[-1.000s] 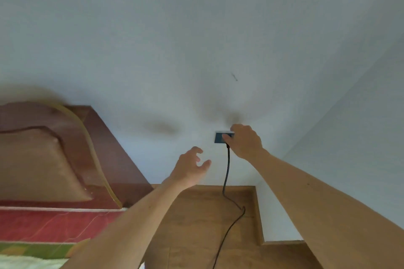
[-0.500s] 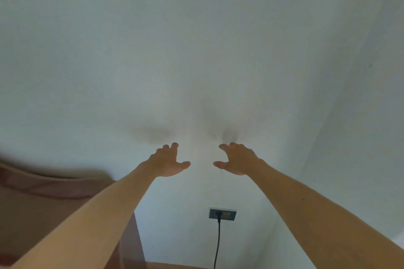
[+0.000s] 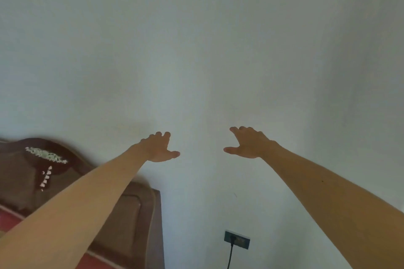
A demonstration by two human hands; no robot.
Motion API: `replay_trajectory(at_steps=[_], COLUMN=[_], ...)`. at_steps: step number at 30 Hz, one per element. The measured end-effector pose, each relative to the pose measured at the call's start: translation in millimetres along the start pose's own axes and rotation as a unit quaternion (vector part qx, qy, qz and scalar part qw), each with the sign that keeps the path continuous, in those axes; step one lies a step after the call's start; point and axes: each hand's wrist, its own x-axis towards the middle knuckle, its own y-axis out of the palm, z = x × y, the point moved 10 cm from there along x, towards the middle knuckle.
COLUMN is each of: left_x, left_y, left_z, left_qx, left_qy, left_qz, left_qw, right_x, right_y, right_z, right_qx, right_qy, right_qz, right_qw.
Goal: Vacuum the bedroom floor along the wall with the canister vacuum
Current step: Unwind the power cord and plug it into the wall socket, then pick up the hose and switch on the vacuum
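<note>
Left grip (image 3: 158,148) and right grip (image 3: 248,144), fingers spread and holding nothing, reach out before a pale wall (image 3: 196,50). Below them a black cord (image 3: 230,255) hangs plugged into a socket (image 3: 237,239), near a carved brown headboard (image 3: 131,214).

The one view comes from a wide-angle camera worn on the person's head. It faces a pale wall (image 3: 196,50) from near, and the wall fills most of the frame. The left hand (image 3: 160,148) and right hand (image 3: 248,145) reach in from the bottom corners. A wooden headboard (image 3: 32,170) sits at the lower left edge and a wall socket (image 3: 237,239) at the bottom edge.
</note>
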Motion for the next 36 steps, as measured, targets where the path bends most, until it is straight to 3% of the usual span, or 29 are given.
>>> replay_trajectory(at_steps=[7, 16, 27, 36], left_x=[-99, -255, -473, -641], left_y=[-23, -58, -67, -91], left_z=[85, 223, 379, 467], left_qx=[0.017, 0.029, 0.073, 0.098], left_qy=[-0.098, -0.222, -0.376, -0.476], left_qz=[-0.011, -0.025, 0.003, 0.003], left_qw=[0.995, 0.974, 0.924, 0.874], right_x=[-10, -30, -121, -219], right_y=[-43, -77, -107, -141], right_z=[66, 265, 543, 722], right_qx=[0.016, 0.044, 0.073, 0.067], right_qy=[-0.080, -0.241, -0.442, -0.556], right_qz=[-0.018, -0.032, -0.060, -0.089], right_qw=[0.996, 0.969, 0.892, 0.824])
